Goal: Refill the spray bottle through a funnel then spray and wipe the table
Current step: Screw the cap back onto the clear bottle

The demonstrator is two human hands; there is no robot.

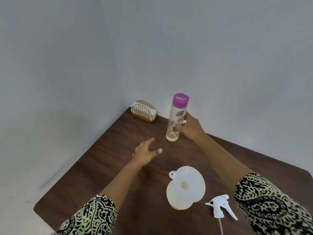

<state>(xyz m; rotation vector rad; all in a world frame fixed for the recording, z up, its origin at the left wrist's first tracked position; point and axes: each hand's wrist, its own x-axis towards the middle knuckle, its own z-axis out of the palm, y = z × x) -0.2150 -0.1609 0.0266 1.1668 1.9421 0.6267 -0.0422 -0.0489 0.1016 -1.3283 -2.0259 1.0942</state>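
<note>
My right hand (190,127) grips a clear water bottle (176,119) with a purple cap, upright at the far side of the brown table (101,167), with only a little pale liquid at its bottom. My left hand (145,152) hovers open to the left of it, fingers spread, holding nothing. Nearer to me a white funnel (188,183) sits in the mouth of the pale spray bottle (177,200). The white trigger spray head (220,206) lies on the table to the right of it, its tube pointing toward me.
A gold wire napkin holder (144,113) with white napkins stands at the table's far corner against the grey wall. The table's left edge drops off to a light floor.
</note>
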